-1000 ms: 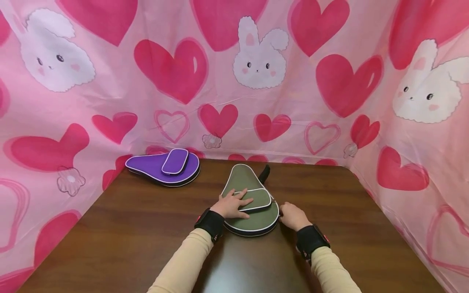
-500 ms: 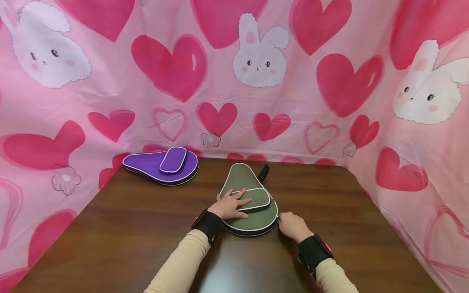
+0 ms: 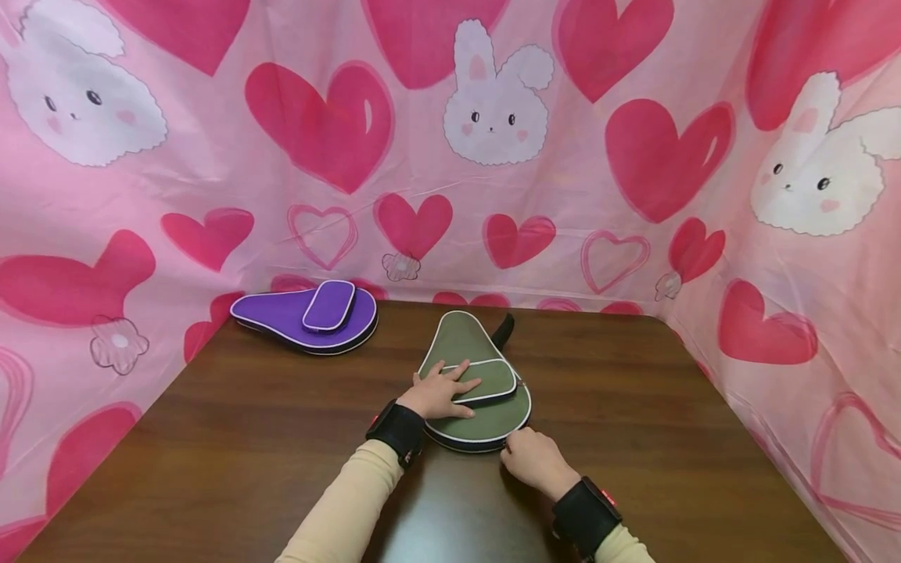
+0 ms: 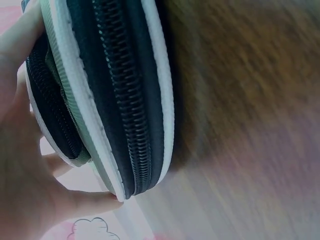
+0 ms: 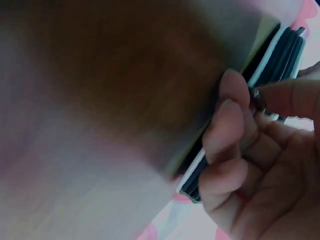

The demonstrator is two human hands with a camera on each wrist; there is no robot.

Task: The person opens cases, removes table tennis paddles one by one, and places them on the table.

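Observation:
A green table tennis paddle case [image 3: 461, 340] with white piping lies flat on the table, its narrow end pointing away. My left hand [image 3: 432, 393] rests on it with fingers spread across the small front pocket [image 3: 493, 378]. At the near right rim, my right hand [image 3: 536, 461] has its fingers curled in. Thumb and forefinger pinch a small metal zipper pull [image 5: 257, 96] in the right wrist view. The left wrist view shows the case's black zipper [image 4: 127, 95], its teeth meshed along the side wall there.
A purple paddle case [image 3: 278, 307] with its own small pocket lies at the back left of the wooden table [image 3: 281, 438]. A black strap [image 3: 503, 331] sticks out behind the green case. A pink heart-and-rabbit cloth [image 3: 422, 176] hangs around the back and sides.
My right hand has moved along the case's rim from its right side toward the near end, with the zipper pull. The left hand stays on the case. The head view has shifted slightly.

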